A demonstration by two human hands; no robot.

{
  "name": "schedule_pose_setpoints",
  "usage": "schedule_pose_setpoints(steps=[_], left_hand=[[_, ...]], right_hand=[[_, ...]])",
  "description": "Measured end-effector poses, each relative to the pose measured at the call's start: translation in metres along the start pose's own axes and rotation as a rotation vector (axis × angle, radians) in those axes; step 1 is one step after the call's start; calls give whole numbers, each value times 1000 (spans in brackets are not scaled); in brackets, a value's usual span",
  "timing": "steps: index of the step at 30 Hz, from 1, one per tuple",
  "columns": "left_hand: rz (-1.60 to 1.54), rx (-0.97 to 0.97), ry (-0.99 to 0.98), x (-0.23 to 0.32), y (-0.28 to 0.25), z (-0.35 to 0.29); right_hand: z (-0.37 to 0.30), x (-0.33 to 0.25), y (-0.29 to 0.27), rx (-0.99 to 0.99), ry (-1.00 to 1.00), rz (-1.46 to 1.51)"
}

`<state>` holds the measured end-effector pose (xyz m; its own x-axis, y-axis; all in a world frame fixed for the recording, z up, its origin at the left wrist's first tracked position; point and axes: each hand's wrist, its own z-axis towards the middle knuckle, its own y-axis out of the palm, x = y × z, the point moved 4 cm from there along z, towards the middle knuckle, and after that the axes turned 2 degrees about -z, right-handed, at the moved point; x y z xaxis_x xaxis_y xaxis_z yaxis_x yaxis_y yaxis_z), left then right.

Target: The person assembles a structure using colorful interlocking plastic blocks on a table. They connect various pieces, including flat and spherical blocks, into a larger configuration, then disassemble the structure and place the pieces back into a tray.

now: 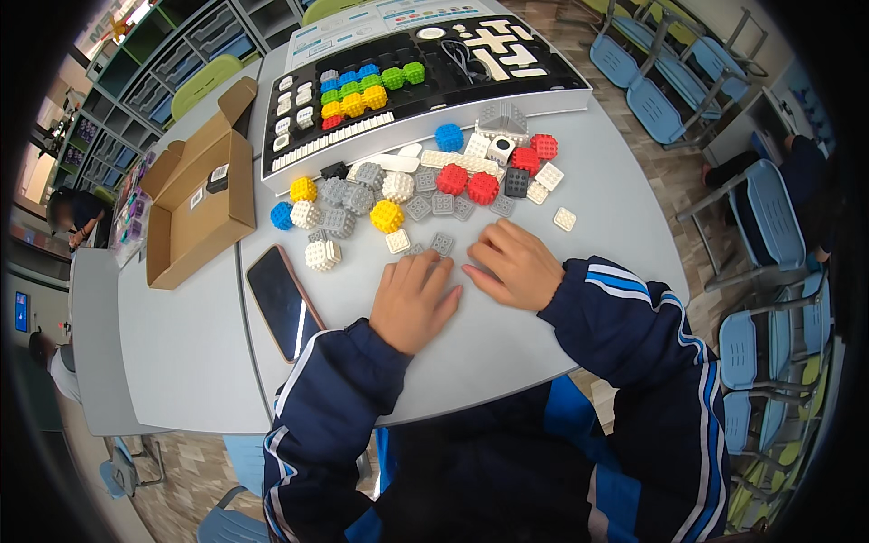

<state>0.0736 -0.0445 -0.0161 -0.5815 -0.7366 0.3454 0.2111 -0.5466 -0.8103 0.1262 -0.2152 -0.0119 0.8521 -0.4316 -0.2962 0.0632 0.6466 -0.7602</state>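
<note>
My left hand (412, 303) lies palm down on the table, thumb apart from the fingers. Its fingertips reach a small grey square tile (442, 243); I cannot tell if they touch it. A white square tile (398, 241) is just beyond. My right hand (516, 265) rests beside it, fingers loosely bent and nothing visible in them. Past both hands spreads a loose group of studded building blocks: a yellow block (386, 216), a red block (482, 187), a blue block (449, 138), a grey block (339, 222) and a white block (323, 255). Several flat grey tiles lie among them.
Behind the blocks stands a shallow kit box (570, 101) with a black insert holding coloured blocks, white parts and a cable. Left of it is an open cardboard box (204, 204). A phone (279, 303) lies by my left forearm. Blue chairs (765, 213) stand at the right.
</note>
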Motion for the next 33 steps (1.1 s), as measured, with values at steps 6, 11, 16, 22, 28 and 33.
schedule_pose_setpoints(steps=[6,11,16,22,28,33], left_hand=[[20,16,-76,-3,1,5],[-4,51,-107,-10,8,12],[-29,265,-54,-6,-2,21],[-443,195,549,2,-20,2],[-720,69,521,7,-12,1],[-909,-46,441,15,-5,-8]], right_hand=[[13,5,5,14,61,-93],[20,7,13,24,57,-100],[24,13,19,164,-13,-1],[4,-1,-2,241,-369,310],[-2,-38,15,77,-487,521],[-17,-51,24,-4,-503,648]])
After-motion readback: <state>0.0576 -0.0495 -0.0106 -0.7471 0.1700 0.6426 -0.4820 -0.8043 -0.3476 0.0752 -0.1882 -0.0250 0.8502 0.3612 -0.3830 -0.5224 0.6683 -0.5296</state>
